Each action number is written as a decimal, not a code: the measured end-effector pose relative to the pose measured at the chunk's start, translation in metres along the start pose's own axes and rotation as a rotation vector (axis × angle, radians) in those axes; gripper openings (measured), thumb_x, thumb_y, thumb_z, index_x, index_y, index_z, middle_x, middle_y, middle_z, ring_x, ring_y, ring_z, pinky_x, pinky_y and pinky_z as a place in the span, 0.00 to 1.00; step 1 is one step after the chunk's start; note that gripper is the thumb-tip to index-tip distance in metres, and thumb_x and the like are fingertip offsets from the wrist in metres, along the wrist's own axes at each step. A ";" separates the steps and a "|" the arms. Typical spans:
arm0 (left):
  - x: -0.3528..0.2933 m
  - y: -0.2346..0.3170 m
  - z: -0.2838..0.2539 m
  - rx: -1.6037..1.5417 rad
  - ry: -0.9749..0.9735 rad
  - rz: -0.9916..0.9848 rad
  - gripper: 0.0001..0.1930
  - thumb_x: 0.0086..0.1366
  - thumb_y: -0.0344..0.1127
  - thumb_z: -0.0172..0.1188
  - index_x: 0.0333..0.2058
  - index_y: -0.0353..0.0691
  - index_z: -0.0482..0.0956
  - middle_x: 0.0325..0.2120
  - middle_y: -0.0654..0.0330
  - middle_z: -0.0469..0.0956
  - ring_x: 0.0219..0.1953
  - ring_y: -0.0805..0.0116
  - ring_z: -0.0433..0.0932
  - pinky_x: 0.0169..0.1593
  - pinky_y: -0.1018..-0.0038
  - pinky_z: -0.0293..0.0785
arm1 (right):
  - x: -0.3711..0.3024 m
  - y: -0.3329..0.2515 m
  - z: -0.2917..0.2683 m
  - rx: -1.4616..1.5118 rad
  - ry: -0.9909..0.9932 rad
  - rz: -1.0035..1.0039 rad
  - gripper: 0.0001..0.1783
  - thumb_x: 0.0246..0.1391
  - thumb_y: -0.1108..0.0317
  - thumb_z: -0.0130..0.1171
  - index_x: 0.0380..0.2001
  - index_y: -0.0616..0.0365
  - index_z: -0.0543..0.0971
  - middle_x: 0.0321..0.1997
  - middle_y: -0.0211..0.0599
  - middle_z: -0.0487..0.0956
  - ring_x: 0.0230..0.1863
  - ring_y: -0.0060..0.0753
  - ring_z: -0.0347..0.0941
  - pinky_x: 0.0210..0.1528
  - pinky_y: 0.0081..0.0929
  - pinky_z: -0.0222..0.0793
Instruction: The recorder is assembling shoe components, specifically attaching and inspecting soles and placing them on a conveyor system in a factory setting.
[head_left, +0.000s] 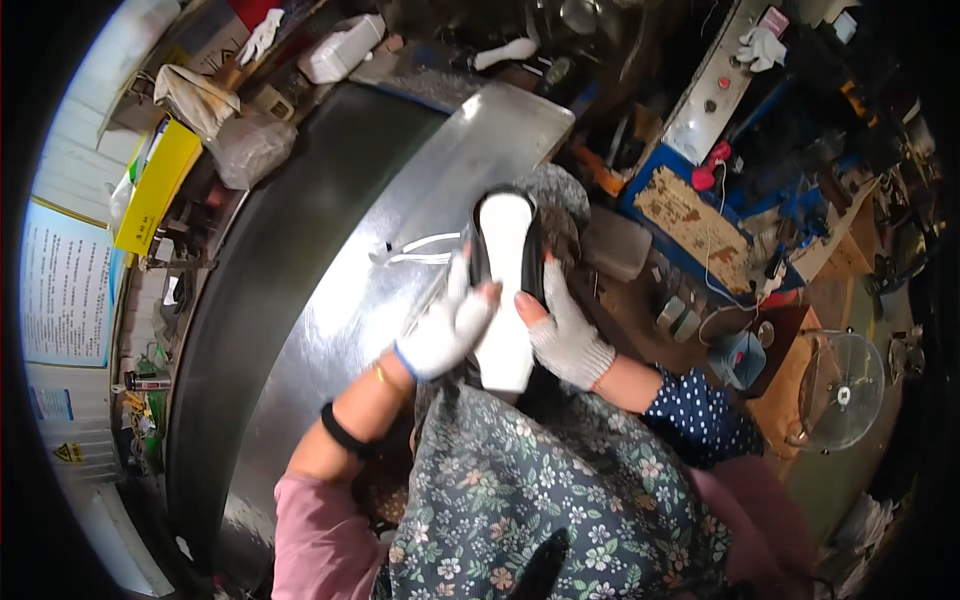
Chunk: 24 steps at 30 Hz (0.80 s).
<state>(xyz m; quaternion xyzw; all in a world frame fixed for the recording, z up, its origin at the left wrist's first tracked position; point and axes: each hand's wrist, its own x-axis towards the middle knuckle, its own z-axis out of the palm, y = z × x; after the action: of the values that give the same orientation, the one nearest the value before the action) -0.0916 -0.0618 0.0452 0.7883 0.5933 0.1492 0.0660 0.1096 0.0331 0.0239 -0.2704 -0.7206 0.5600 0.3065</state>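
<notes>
Both of my hands wear white knit gloves with bare fingertips. Between them, in front of my apron, is a black shoe upper (478,262) with a long white sole-shaped piece (507,255) filling its underside, toe end pointing away from me. My left hand (447,325) is closed round the left side, thumb pressed on the white face. From the right, my right hand (567,335) grips the other side, its thumb also on the white piece. The fingers underneath are mostly hidden. Thin white strips (425,247) lie on the metal surface just left of the shoe.
A shiny metal worktop (330,290) runs along my left beside a dark belt (290,230). A yellow box (160,185) and plastic bag (253,150) stand beyond it. To the right are a blue-framed machine (690,215), a blue container (737,358) and a clear round disc (843,393).
</notes>
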 end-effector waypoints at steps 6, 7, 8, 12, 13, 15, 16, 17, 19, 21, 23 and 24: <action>0.010 0.069 0.050 -0.507 0.645 -0.581 0.28 0.76 0.35 0.48 0.68 0.27 0.57 0.61 0.36 0.70 0.64 0.47 0.71 0.64 0.63 0.67 | -0.003 0.001 0.004 -0.087 0.011 -0.083 0.40 0.66 0.63 0.53 0.73 0.66 0.49 0.69 0.62 0.63 0.69 0.56 0.63 0.69 0.36 0.59; 0.013 0.070 0.056 -0.516 0.739 -0.598 0.25 0.78 0.39 0.46 0.65 0.28 0.63 0.59 0.44 0.74 0.61 0.54 0.73 0.64 0.66 0.67 | -0.002 0.003 0.002 -0.108 -0.011 -0.098 0.40 0.66 0.62 0.52 0.74 0.65 0.48 0.70 0.61 0.63 0.69 0.55 0.63 0.69 0.36 0.58; 0.011 0.064 0.058 -0.519 0.742 -0.592 0.25 0.78 0.39 0.46 0.65 0.28 0.63 0.59 0.44 0.74 0.61 0.54 0.73 0.64 0.66 0.67 | 0.000 0.004 0.000 -0.130 -0.034 -0.114 0.41 0.66 0.62 0.52 0.74 0.65 0.47 0.70 0.60 0.63 0.70 0.54 0.62 0.70 0.36 0.58; 0.043 0.025 0.037 -1.730 0.840 -0.815 0.30 0.76 0.60 0.43 0.59 0.40 0.72 0.55 0.57 0.76 0.58 0.67 0.74 0.62 0.69 0.71 | -0.011 -0.002 -0.011 -0.094 -0.080 -0.039 0.42 0.67 0.61 0.52 0.74 0.67 0.45 0.72 0.60 0.59 0.73 0.52 0.58 0.72 0.37 0.55; 0.056 0.017 0.027 -1.715 0.792 -0.692 0.31 0.77 0.60 0.40 0.61 0.39 0.71 0.55 0.56 0.76 0.58 0.68 0.74 0.62 0.70 0.70 | -0.015 -0.002 -0.012 -0.116 -0.101 -0.074 0.42 0.68 0.60 0.52 0.74 0.68 0.44 0.73 0.61 0.58 0.74 0.51 0.55 0.73 0.37 0.53; 0.068 0.007 0.011 -1.699 0.749 -0.571 0.32 0.78 0.59 0.38 0.64 0.38 0.69 0.55 0.55 0.76 0.57 0.69 0.74 0.62 0.70 0.70 | -0.019 -0.004 -0.012 -0.142 -0.127 -0.109 0.43 0.68 0.59 0.51 0.74 0.69 0.43 0.74 0.61 0.56 0.75 0.51 0.53 0.74 0.38 0.51; 0.070 0.004 0.002 -1.716 0.570 -0.567 0.34 0.76 0.63 0.39 0.62 0.39 0.70 0.51 0.56 0.78 0.54 0.67 0.77 0.60 0.69 0.73 | -0.019 -0.009 -0.013 -0.156 -0.144 -0.070 0.43 0.68 0.58 0.51 0.73 0.70 0.43 0.74 0.62 0.55 0.76 0.52 0.51 0.74 0.38 0.49; 0.072 0.001 -0.003 -1.722 0.390 -0.560 0.36 0.73 0.68 0.41 0.59 0.40 0.72 0.48 0.56 0.81 0.51 0.65 0.80 0.57 0.68 0.75 | -0.017 -0.011 -0.014 -0.169 -0.160 -0.033 0.43 0.69 0.56 0.50 0.73 0.71 0.44 0.74 0.63 0.54 0.77 0.52 0.49 0.75 0.38 0.48; 0.073 -0.001 -0.005 -1.786 0.360 -0.580 0.37 0.72 0.69 0.41 0.58 0.40 0.73 0.45 0.57 0.82 0.47 0.65 0.82 0.54 0.69 0.78 | -0.005 -0.004 -0.031 -0.236 -0.272 -0.043 0.43 0.69 0.54 0.49 0.73 0.71 0.45 0.74 0.62 0.55 0.77 0.52 0.49 0.75 0.38 0.48; 0.066 -0.002 0.003 -1.709 0.433 -0.641 0.36 0.72 0.68 0.44 0.57 0.40 0.74 0.44 0.57 0.82 0.45 0.66 0.82 0.52 0.71 0.78 | 0.019 -0.016 -0.042 -0.065 -0.445 0.161 0.39 0.72 0.49 0.43 0.72 0.69 0.52 0.75 0.55 0.58 0.77 0.48 0.51 0.76 0.37 0.46; 0.070 0.005 0.001 -1.503 0.340 -0.548 0.28 0.73 0.56 0.53 0.59 0.38 0.73 0.48 0.59 0.80 0.48 0.72 0.78 0.54 0.74 0.75 | 0.044 -0.010 -0.045 0.307 -0.216 0.175 0.39 0.73 0.45 0.39 0.72 0.66 0.56 0.74 0.48 0.62 0.76 0.39 0.54 0.76 0.33 0.47; 0.074 0.012 0.000 -1.341 0.326 -0.511 0.26 0.74 0.52 0.55 0.60 0.37 0.72 0.49 0.60 0.79 0.49 0.74 0.77 0.54 0.75 0.74 | 0.058 -0.005 -0.044 0.447 -0.152 0.160 0.40 0.73 0.43 0.39 0.72 0.66 0.56 0.74 0.46 0.62 0.76 0.37 0.54 0.76 0.32 0.47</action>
<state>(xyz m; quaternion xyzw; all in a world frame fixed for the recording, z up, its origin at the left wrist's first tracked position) -0.0617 0.0048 0.0602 0.3835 0.5421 0.5752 0.4777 0.1032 0.1024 0.0451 -0.2090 -0.5762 0.7467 0.2582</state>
